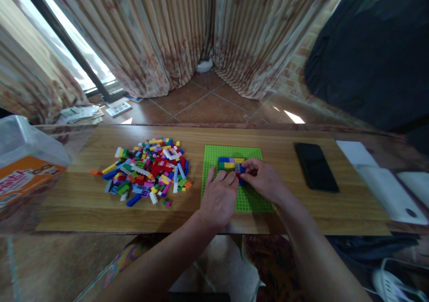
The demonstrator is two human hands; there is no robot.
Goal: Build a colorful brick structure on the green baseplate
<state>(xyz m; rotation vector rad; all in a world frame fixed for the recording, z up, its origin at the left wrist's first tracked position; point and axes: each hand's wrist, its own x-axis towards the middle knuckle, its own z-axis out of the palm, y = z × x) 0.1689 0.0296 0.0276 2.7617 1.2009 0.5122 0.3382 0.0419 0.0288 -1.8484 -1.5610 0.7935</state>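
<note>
A green studded baseplate (214, 152) lies on the wooden table. On it stands a low build of toy building bricks (229, 165) in blue, yellow, grey and red, its near side partly covered by my hands. My left hand (219, 199) lies palm down over the plate, its bent fingertips against the near left of the build; the thumb is hidden. From the right, my right hand (264, 179) grips the right end of the build between thumb and fingers. Whether a loose brick is also between the fingers, I cannot make out.
Left of the plate spreads a pile of loose coloured bricks (147, 170). A clear plastic tub (27, 145) with an orange label stands at the far left. A black phone (317, 167) lies to the right, beside white objects (390, 192) at the table's end.
</note>
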